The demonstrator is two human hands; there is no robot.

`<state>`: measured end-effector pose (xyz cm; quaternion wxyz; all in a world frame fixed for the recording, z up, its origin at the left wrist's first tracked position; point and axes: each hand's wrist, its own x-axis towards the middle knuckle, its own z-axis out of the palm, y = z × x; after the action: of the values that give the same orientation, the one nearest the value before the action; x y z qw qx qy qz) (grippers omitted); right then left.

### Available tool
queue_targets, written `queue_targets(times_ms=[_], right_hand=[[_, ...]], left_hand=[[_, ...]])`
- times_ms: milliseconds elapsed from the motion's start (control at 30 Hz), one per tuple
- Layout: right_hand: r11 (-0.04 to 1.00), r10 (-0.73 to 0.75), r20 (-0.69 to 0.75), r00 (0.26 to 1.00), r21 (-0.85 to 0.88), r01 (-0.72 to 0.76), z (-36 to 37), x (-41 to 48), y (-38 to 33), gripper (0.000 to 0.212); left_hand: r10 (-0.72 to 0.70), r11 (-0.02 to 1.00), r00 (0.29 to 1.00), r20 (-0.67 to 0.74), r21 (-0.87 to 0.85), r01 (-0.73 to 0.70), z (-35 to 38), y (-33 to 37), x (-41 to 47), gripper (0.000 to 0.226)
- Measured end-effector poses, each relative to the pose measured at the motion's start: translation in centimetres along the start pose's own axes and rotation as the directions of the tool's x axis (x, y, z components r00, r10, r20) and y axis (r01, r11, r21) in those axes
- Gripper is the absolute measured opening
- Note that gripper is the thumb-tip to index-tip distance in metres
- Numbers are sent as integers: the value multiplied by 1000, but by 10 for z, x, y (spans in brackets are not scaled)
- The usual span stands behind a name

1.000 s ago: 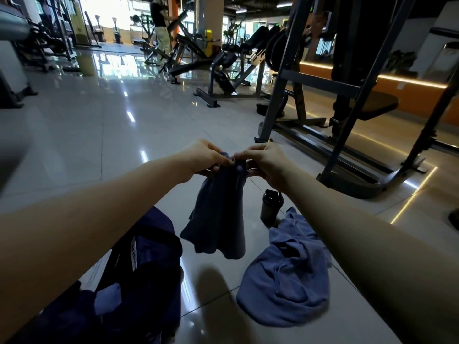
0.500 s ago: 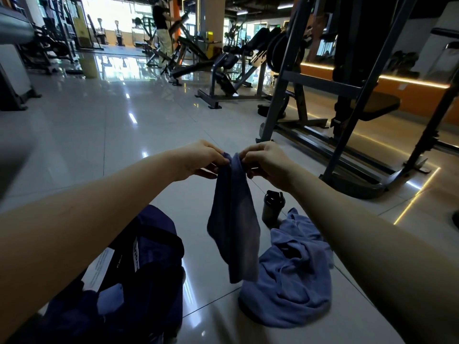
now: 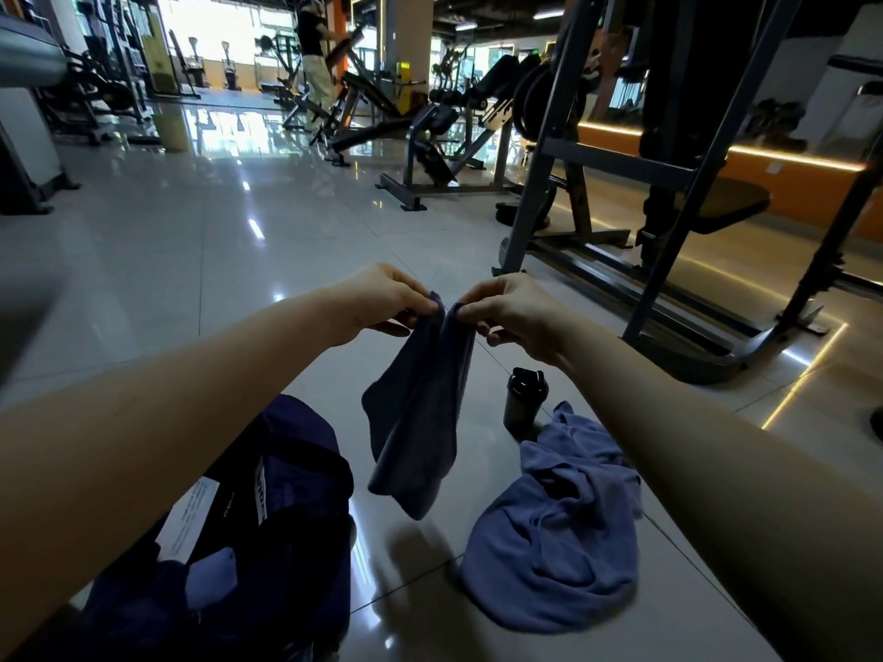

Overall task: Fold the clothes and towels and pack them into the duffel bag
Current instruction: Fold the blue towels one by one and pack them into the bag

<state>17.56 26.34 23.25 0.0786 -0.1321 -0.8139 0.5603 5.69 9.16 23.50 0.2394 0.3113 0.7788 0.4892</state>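
Dark-blue towel [image 3: 414, 422], hung lengthwise, is pinched at its top corners between the left hand [image 3: 382, 298] and right hand [image 3: 509, 310]. Below the left hand, the duffel bag [image 3: 267, 508] lies open; below the right, a lighter towel [image 3: 559, 532] remains crumpled, unfolded.
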Motion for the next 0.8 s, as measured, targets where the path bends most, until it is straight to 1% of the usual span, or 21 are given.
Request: queue_targets(times_ms=[133,267,433,600,700,800], right_hand=[[997,-39,48,998,-63,42,4,-3,-1,20],[991,-84,18,996,-104,86,6,-2,-3,19],[982,-91,-5,996,-164,89,5,-2,-4,17],[962,-120,8,993,-245,118,2,-3,-7,16],[957,-122,-9,992,-265,116,1,-3,-8,20],[969,-111,-18,994,-224,104,-1,-3,-8,28]], left_hand=[[33,998,999,35,53,-35,0,1,-1,15],[46,996,998,38,73,-49,4,3,-3,14],[68,994,997,27,81,-70,4,6,-4,14],[82,982,995,59,164,-91,7,10,-6,18],[88,981,993,83,165,-100,8,11,-7,22],[110,983,985,134,134,-128,7,11,-8,15]])
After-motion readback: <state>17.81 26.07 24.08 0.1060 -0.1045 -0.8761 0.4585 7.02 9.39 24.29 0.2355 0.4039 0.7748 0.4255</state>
